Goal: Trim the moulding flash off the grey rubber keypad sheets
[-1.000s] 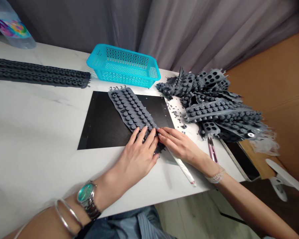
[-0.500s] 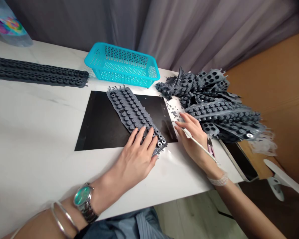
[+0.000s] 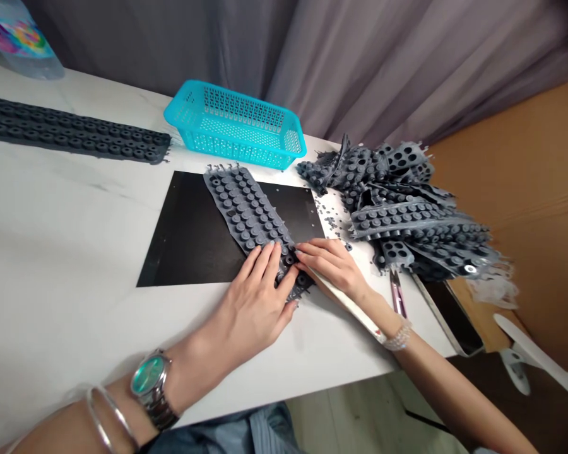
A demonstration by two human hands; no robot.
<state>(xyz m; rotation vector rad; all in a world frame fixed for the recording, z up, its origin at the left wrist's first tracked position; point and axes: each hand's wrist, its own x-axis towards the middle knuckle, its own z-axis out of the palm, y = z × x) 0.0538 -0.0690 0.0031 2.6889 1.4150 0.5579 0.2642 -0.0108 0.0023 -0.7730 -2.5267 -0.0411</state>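
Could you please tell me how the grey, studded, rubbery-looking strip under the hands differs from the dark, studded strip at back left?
The grey, studded, rubbery-looking strip is lighter in colour than the dark, studded strip. The grey one slants across the flat black mat, while the dark one lies on the white table. The left hand rests on the grey strip, not on the dark one. Both bear rows of round shapes.

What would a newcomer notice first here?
Probably the turquoise basket at the back of the table. Next, the heap of grey studded strips to its right, then the strip slanting across the black mat, with the left hand on its near part and the right hand at its right edge, holding a white stick.
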